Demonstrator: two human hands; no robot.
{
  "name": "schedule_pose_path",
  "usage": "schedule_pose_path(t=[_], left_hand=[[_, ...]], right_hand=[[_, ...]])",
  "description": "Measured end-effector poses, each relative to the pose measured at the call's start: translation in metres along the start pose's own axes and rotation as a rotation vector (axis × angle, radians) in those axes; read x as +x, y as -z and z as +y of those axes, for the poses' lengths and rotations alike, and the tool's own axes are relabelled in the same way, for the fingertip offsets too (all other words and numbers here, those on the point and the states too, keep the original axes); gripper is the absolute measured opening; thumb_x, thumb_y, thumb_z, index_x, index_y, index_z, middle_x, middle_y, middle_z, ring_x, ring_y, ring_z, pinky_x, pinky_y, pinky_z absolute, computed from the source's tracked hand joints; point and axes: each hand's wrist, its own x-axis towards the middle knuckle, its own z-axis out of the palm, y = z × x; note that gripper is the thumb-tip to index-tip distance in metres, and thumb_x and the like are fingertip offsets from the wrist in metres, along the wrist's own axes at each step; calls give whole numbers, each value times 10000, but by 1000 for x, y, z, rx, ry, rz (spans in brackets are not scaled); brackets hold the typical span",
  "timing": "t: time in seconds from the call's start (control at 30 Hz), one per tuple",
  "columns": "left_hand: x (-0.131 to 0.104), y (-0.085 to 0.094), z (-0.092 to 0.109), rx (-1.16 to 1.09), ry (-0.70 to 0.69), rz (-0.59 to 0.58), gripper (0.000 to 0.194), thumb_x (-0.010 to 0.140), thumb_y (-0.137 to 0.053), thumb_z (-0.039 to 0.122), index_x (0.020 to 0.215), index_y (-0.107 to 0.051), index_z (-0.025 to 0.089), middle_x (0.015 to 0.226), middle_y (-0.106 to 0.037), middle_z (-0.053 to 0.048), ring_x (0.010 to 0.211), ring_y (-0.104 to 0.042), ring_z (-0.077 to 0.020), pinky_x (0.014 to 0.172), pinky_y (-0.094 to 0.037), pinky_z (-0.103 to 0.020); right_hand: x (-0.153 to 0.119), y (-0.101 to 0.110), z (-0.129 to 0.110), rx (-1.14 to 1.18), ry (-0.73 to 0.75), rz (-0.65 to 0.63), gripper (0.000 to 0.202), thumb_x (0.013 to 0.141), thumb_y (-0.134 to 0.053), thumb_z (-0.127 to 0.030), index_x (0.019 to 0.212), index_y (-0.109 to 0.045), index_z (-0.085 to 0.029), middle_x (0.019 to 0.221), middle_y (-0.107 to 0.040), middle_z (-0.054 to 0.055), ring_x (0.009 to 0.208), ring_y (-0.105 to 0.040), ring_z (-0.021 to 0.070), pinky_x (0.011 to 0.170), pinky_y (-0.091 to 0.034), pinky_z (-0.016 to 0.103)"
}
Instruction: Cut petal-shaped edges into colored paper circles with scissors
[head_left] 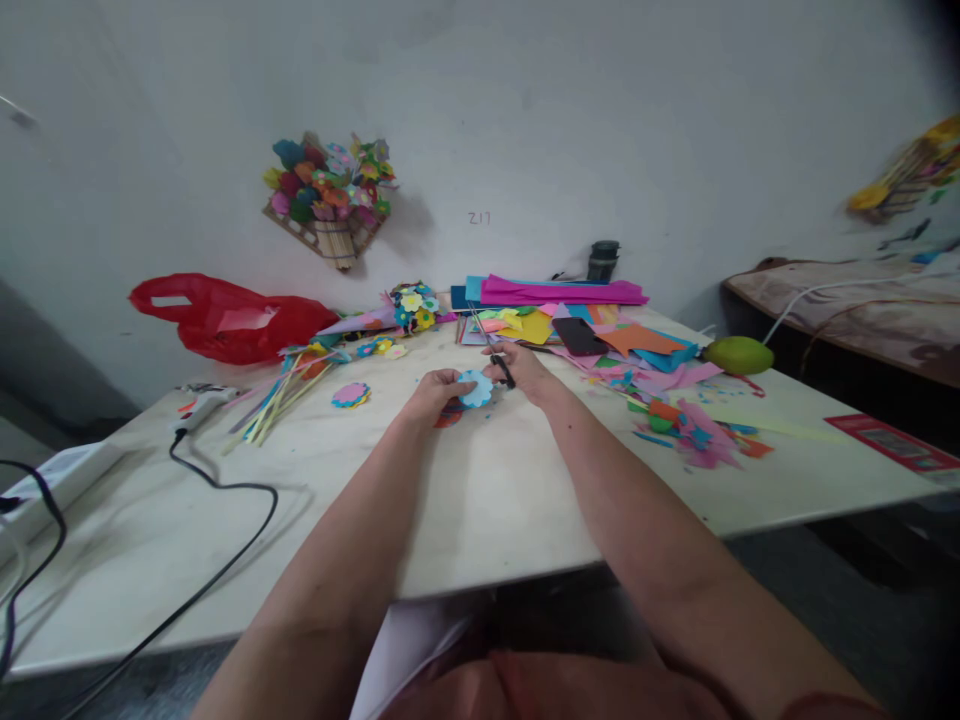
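Note:
Between thumb and fingers, my left hand [436, 394] pinches a light blue scalloped paper flower [475, 389]. My right hand [523, 374] is closed on black-handled scissors [501, 370], whose blades point up and away, just right of the flower. Under my left hand, a red and blue paper piece [448, 415] lies on the table. To the left sits a stack of scalloped paper flowers [351, 395], pink on top.
A red plastic bag [225, 320], paper strips [274, 400] and a corded glue gun [206, 405] lie left. Coloured paper sheets [562, 291], a phone [578, 337], scraps [705, 435] and a green oval object [740, 355] are right. The table [495, 520] ends near my body.

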Motion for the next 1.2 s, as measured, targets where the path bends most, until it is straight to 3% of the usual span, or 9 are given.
schedule_pose_path(t=[0.27, 0.83, 1.2], left_hand=[[-3, -3, 3, 13, -4, -33, 396, 491, -924, 311, 650, -603, 142, 557, -625, -31, 434, -552, -114, 392, -366, -199], [4, -2, -2, -95, -40, 142, 329, 542, -894, 260, 667, -616, 138, 563, -632, -23, 447, -580, -118, 484, -504, -233], [2, -3, 1, -164, -94, 183, 363, 503, -906, 261, 721, -651, 123, 624, -664, -37, 520, -636, -143, 559, -547, -269]], right_hand=[[0, -3, 1, -52, 10, -36, 327, 583, -680, -33, 876, -634, -169, 524, -607, -60, 488, -533, 101, 515, -412, 199], [2, -12, 0, -47, -38, 132, 281, 587, -679, 7, 798, -632, -173, 487, -557, -70, 449, -502, 97, 484, -397, 209], [1, -16, 1, -18, -100, 118, 258, 628, -706, -22, 802, -616, -189, 474, -595, -63, 408, -524, 92, 418, -391, 182]])
